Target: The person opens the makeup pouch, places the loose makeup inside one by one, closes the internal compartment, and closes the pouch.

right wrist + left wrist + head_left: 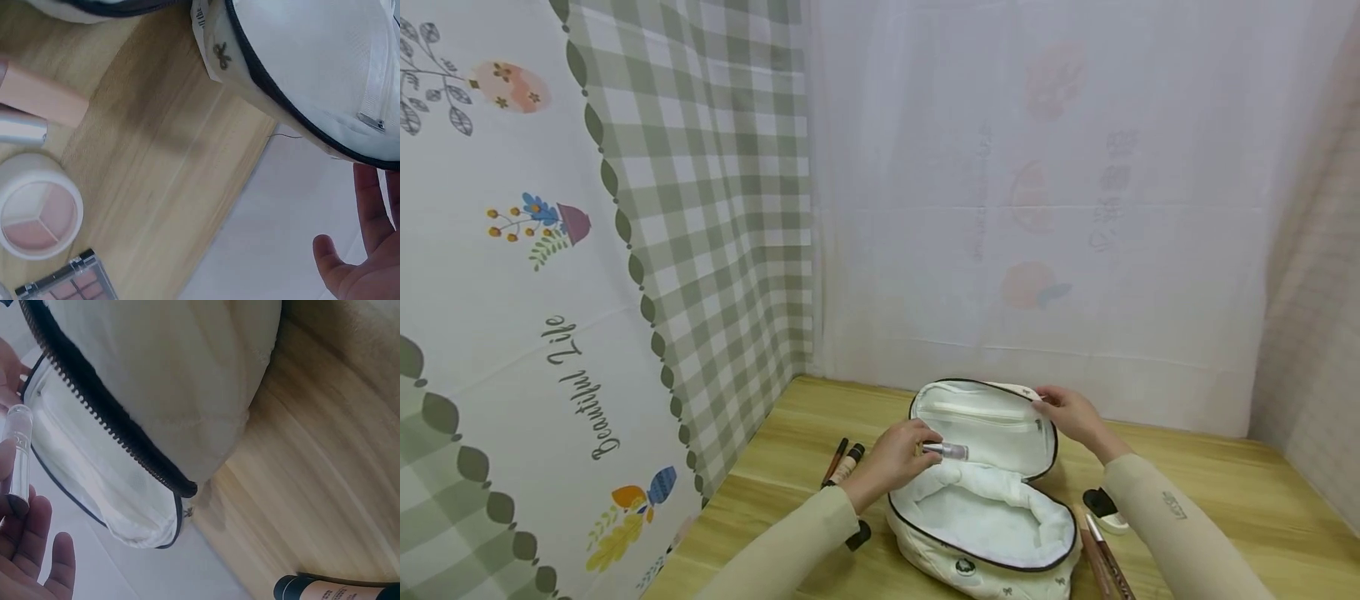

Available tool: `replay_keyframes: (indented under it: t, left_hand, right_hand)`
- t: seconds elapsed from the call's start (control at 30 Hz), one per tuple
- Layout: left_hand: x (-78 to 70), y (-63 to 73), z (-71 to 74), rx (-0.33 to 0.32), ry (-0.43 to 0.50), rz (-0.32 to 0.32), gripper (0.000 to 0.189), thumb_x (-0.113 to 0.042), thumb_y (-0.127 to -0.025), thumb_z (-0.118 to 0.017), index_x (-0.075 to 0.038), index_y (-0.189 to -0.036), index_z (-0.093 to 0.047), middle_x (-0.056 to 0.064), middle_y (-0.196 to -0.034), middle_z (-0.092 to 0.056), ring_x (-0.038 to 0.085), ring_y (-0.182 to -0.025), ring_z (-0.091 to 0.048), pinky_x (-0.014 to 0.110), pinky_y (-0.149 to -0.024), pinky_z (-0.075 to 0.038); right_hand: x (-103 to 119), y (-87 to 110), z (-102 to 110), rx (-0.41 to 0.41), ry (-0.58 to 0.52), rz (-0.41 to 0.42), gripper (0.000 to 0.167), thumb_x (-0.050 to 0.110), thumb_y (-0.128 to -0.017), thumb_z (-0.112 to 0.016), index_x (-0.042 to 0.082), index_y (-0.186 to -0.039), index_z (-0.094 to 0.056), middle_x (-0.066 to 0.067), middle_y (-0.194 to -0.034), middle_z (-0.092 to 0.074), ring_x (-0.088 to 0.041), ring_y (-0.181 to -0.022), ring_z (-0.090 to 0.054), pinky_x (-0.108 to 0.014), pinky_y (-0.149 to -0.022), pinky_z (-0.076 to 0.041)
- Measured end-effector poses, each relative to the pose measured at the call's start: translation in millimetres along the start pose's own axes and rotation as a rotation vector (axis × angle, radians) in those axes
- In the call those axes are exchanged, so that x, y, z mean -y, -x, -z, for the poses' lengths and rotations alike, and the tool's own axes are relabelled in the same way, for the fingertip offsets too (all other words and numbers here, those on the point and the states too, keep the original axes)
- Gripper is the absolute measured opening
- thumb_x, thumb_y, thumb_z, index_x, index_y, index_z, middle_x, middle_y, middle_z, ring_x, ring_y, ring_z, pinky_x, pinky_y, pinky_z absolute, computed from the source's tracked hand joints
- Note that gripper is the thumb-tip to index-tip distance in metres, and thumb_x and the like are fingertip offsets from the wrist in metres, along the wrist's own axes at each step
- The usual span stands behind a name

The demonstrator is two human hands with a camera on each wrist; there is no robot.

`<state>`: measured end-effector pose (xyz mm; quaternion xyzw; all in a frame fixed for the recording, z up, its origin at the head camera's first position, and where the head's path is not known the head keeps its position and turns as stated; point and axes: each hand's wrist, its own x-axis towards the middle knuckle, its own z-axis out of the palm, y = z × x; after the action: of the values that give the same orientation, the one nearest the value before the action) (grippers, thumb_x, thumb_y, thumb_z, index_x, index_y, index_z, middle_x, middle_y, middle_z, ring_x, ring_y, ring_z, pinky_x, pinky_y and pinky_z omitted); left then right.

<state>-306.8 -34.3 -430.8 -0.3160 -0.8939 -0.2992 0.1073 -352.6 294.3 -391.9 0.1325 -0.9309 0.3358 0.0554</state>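
Observation:
A cream quilted makeup bag (pixel 940 560) with a dark zipper lies unzipped on the table, its lid (pixel 1000 440) raised and its white lining showing. My left hand (pixel 891 454) pinches a slim cosmetic tube (pixel 20 447), clear at one end and silver along the body, above the bag's mouth. At the lid's upper right edge, my right hand (pixel 1071 414) grips the rim between thumb and fingers. The right wrist view has that hand (pixel 369 250) partly cut off at the frame edge, with one finger held away from the lid.
Left of the bag lie a dark pencil (pixel 836 461) and a black-capped tube (pixel 848 464). To its right are makeup brushes (pixel 1103 546), a round three-shade compact (pixel 40 209), a peach tube (pixel 47 97) and an eyeshadow palette (pixel 72 281). Curtains (pixel 1037 208) hang behind the table.

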Motion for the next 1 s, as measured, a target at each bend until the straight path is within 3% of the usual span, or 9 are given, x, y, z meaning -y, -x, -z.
replay_keyframes:
  t: [0.2, 0.43, 0.6, 0.73, 0.83, 1.0]
  left_hand:
    - [3.0, -6.1, -0.7, -0.015, -0.005, -0.018, 0.021, -0.020, -0.090, -0.075, -0.012, -0.110, -0.075, -0.006, -0.102, -0.067, 0.006, -0.090, -0.059, 0.022, -0.078, -0.048]
    - [5.5, -14.3, -5.2, -0.024, -0.009, -0.037, 0.021, -0.019, -0.091, -0.074, -0.011, -0.110, -0.075, -0.004, -0.106, -0.067, 0.009, -0.097, -0.061, 0.026, -0.085, -0.049]
    - [8.0, -19.7, -7.6, -0.038, 0.011, -0.047, 0.021, -0.018, -0.090, -0.075, -0.010, -0.109, -0.075, -0.005, -0.104, -0.067, 0.009, -0.095, -0.061, 0.025, -0.083, -0.049]
    - [9.9, -21.4, -6.7, -0.041, 0.019, -0.024, 0.023, -0.018, -0.090, -0.075, -0.010, -0.111, -0.075, -0.004, -0.104, -0.068, 0.010, -0.096, -0.061, 0.025, -0.083, -0.049]
    - [11.1, -21.5, -5.4, -0.040, 0.024, -0.010, 0.024, -0.018, -0.090, -0.075, -0.010, -0.112, -0.075, -0.004, -0.104, -0.068, 0.010, -0.096, -0.061, 0.025, -0.083, -0.049]
    - [13.7, -21.5, -5.1, -0.040, 0.038, 0.008, 0.022, -0.019, -0.090, -0.076, -0.011, -0.110, -0.075, -0.006, -0.104, -0.067, 0.008, -0.095, -0.061, 0.024, -0.082, -0.049]
  right_hand:
    - [9, 3.0, 4, 0.037, 0.045, 0.079, 0.030, 0.006, -0.098, -0.059, -0.014, -0.121, -0.061, -0.029, -0.112, -0.065, -0.045, -0.106, -0.061, -0.054, -0.086, -0.050]
    - [12, 10.7, 7, 0.052, 0.214, 0.196, 0.020, 0.001, -0.094, -0.060, -0.008, -0.111, -0.063, -0.020, -0.100, -0.069, -0.040, -0.096, -0.064, -0.054, -0.081, -0.051]
    - [12, 17.3, 8, 0.043, 0.239, 0.211, 0.030, 0.001, -0.093, -0.059, -0.008, -0.121, -0.062, -0.022, -0.104, -0.068, -0.042, -0.098, -0.064, -0.058, -0.082, -0.050]
    - [13, 16.1, 8, 0.044, 0.269, 0.191, 0.037, 0.015, -0.097, -0.062, -0.006, -0.127, -0.061, -0.022, -0.106, -0.068, -0.042, -0.098, -0.064, -0.058, -0.080, -0.050]
    - [14, 13.0, 6, 0.027, 0.309, 0.196, 0.035, 0.020, -0.096, -0.065, -0.004, -0.122, -0.065, -0.019, -0.105, -0.070, -0.040, -0.096, -0.065, -0.056, -0.079, -0.050]
    - [16, 12.0, 5, -0.026, 0.360, 0.236, 0.017, 0.010, -0.094, -0.065, 0.001, -0.107, -0.071, -0.012, -0.096, -0.071, -0.032, -0.085, -0.066, -0.052, -0.072, -0.050]
